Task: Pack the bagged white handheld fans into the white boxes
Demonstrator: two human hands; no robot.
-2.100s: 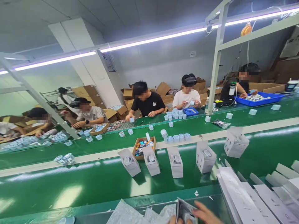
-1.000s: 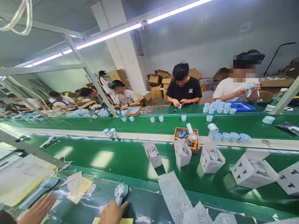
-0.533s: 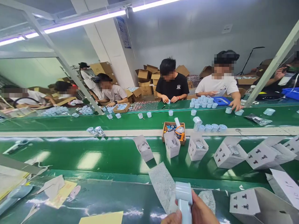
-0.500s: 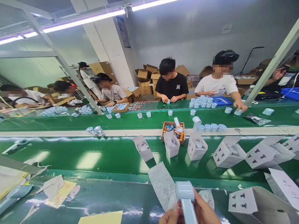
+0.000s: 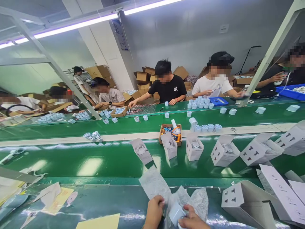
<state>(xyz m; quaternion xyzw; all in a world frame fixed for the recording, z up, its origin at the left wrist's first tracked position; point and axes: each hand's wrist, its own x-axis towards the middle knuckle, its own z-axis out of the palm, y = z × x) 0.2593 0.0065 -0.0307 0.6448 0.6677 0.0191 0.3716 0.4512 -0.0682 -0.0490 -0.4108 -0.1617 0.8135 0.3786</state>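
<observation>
1. Half a second ago both hands held the pale blue fan upright and bare; now it sits lower, half inside a frosted plastic bag [image 5: 190,202] on the near green bench [image 5: 107,203].
2. The left hand [image 5: 154,211] pinches the bag's mouth shut-fingered; keeping that edge taut should let the sleeve slide on cleanly.
3. The right hand [image 5: 192,219] is closed round the fan [image 5: 175,213], best fed straight, head first.
4. An open white carton [image 5: 240,197] lies just beside, to the right.
</observation>
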